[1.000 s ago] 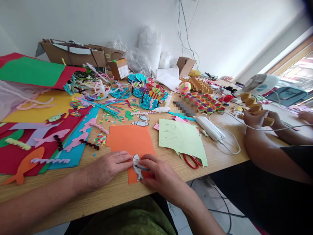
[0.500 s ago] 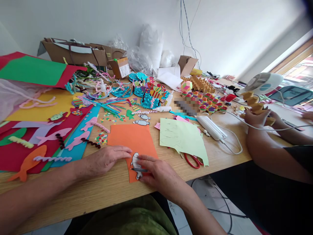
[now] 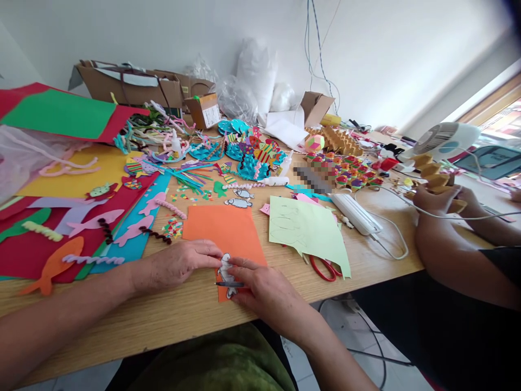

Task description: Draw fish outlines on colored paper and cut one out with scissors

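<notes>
A sheet of orange craft paper (image 3: 222, 225) lies at the table's near edge. On its lower narrow part rests a white paper fish cutout (image 3: 224, 267) with a dark outline. My left hand (image 3: 183, 263) lies flat with fingers stretched out, its fingertips at the upper end of the fish. My right hand (image 3: 260, 282) has a dark pen (image 3: 228, 284) tucked in its fingers, lying across the fish, and presses the cutout from the right. Its fingers cover the fish's right side. Two more paper fish (image 3: 238, 202) lie just beyond the orange sheet.
To the right, a pale green sheet (image 3: 303, 225) with pencilled fish partly covers red-handled scissors (image 3: 324, 269). A white power strip (image 3: 356, 213) and its cable lie beyond. Coloured foam fish (image 3: 51, 266) and sheets fill the left. Another person's hands (image 3: 437, 198) hold a yellowish wavy piece.
My left fingertips have slid right onto the top of the fish cutout. The pen has tilted slightly in my right hand. The whole view has shifted a little.
</notes>
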A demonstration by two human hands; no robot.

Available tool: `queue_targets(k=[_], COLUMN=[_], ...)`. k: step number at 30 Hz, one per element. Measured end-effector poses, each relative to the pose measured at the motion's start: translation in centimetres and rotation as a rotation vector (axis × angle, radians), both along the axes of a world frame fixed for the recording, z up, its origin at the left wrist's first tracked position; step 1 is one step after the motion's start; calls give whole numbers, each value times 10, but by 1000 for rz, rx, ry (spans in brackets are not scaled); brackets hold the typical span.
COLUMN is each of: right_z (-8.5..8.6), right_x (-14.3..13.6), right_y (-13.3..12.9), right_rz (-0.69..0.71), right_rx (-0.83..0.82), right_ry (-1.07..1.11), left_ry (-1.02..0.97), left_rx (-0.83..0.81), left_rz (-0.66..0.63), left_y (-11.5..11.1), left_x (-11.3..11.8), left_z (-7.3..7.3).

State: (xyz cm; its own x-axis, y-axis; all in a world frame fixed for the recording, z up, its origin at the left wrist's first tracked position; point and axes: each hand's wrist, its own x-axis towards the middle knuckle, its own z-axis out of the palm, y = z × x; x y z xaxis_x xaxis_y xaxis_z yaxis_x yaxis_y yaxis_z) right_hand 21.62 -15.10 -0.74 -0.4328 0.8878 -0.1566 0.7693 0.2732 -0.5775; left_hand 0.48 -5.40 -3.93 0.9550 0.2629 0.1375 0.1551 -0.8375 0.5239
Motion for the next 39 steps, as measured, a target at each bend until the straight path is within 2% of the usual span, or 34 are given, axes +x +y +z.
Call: queue_targets(k=[13, 22, 31, 39], right_z=[-2, -4, -6, -6], right_x=[4, 11, 10, 9], right_y=[1, 8, 4, 5], right_rz=[19, 78, 83, 69], right_rx=[25, 32, 71, 63], right_ry=[36, 120, 74, 44], left_ry=[5, -21, -45, -35], left_rx=[109, 128, 172, 130], left_rz=[-13, -66, -64, -59], left_y=[-1, 7, 6, 7], left_x=[-1, -5, -6, -2], left_z=[-2, -13, -12, -12])
